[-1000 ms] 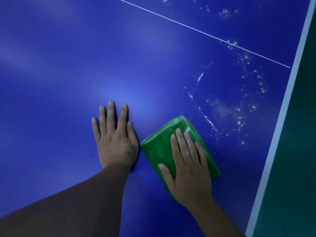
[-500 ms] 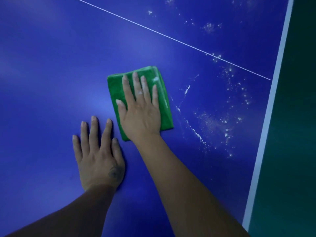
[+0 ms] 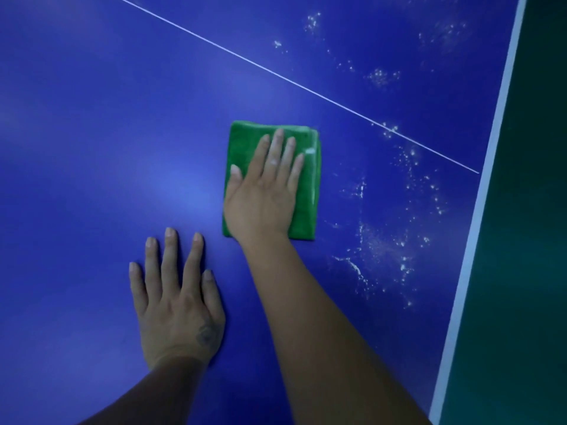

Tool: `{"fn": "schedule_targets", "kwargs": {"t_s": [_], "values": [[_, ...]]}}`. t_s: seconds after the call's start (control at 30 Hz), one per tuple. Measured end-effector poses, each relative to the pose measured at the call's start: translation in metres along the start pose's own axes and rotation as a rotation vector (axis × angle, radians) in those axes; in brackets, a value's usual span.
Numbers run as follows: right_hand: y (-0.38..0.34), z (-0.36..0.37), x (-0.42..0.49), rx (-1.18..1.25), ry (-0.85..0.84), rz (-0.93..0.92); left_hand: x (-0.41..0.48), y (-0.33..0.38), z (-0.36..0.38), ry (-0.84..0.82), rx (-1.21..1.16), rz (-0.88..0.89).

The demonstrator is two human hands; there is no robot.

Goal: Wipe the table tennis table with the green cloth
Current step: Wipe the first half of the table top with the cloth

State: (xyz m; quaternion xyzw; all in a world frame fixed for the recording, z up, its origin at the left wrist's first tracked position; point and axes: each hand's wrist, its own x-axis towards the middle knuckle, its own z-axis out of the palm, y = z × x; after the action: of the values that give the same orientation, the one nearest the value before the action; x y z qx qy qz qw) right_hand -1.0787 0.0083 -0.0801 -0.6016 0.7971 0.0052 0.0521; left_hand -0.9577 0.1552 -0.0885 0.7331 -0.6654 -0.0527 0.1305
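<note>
On the blue bench point(image 3: 122, 133), just short of its thin white line point(image 3: 276, 75), the folded green cloth point(image 3: 308, 204) lies flat under the right hand point(image 3: 260, 197). The white specks and smears point(image 3: 383, 246) sit to its right, between the cloth and the white edge stripe point(image 3: 478, 216), and look unwiped. A stroke over them could smear the residue instead of lifting it, since the cloth's right fold already shows a pale streak. Nothing pinches the cloth either, so a quick push might let it slip or bunch under the palm. The right hand is spread open, fingers straight and pointing away, pressing the cloth down without gripping it. The left hand point(image 3: 176, 299) rests open and flat on bare bench, nearer the person and apart from the cloth, seemingly bracing.
</note>
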Motion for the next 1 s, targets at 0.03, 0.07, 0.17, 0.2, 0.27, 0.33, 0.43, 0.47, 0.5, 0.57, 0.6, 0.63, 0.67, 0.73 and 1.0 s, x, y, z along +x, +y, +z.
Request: {"fn": "schedule_targets", "kwargs": {"t_s": [0.03, 0.07, 0.17, 0.2, 0.27, 0.33, 0.43, 0.47, 0.5, 0.57, 0.6, 0.63, 0.67, 0.73, 1.0], "values": [[-0.001, 0.0, 0.01, -0.003, -0.001, -0.026, 0.0, 0.0, 0.0, -0.005, 0.0, 0.001], [0.004, -0.002, 0.021, 0.008, 0.001, -0.042, 0.0, -0.001, 0.0, -0.009, 0.0, 0.0], [0.046, -0.008, 0.054, 0.047, 0.031, -0.022, 0.001, 0.0, -0.004, -0.014, -0.007, -0.003], [0.068, -0.011, 0.064, 0.043, 0.044, 0.02, 0.001, 0.001, -0.004, -0.017, -0.007, -0.005], [0.115, -0.017, 0.079, 0.042, 0.052, 0.154, 0.0, 0.001, -0.005, -0.027, -0.002, -0.004], [0.149, -0.022, 0.086, 0.051, 0.041, 0.31, 0.0, 0.001, -0.006, -0.026, -0.004, 0.002], [0.147, -0.023, 0.084, 0.076, 0.009, 0.461, 0.001, 0.002, -0.006, -0.027, 0.001, -0.002], [0.136, -0.023, 0.081, 0.079, 0.015, 0.475, 0.001, 0.002, -0.006, -0.026, -0.003, -0.002], [0.121, -0.022, 0.076, 0.086, 0.022, 0.466, 0.0, 0.003, -0.006, -0.022, -0.004, 0.001], [0.085, -0.019, 0.058, 0.098, 0.026, 0.388, 0.0, 0.002, -0.005, -0.016, 0.003, 0.01], [0.066, -0.016, 0.047, 0.095, 0.025, 0.328, 0.0, 0.002, -0.004, -0.012, 0.005, 0.013], [0.048, -0.013, 0.033, 0.09, 0.028, 0.262, 0.0, 0.002, -0.003, -0.008, 0.008, 0.014], [0.033, -0.01, 0.018, 0.09, 0.036, 0.196, -0.001, 0.001, -0.003, -0.006, 0.011, 0.013], [0.023, -0.004, -0.01, 0.107, 0.046, 0.07, -0.001, 0.001, -0.002, -0.004, 0.006, 0.009], [0.145, -0.013, 0.011, 0.067, 0.062, 0.181, -0.001, 0.003, -0.005, -0.025, -0.003, -0.008]]}}
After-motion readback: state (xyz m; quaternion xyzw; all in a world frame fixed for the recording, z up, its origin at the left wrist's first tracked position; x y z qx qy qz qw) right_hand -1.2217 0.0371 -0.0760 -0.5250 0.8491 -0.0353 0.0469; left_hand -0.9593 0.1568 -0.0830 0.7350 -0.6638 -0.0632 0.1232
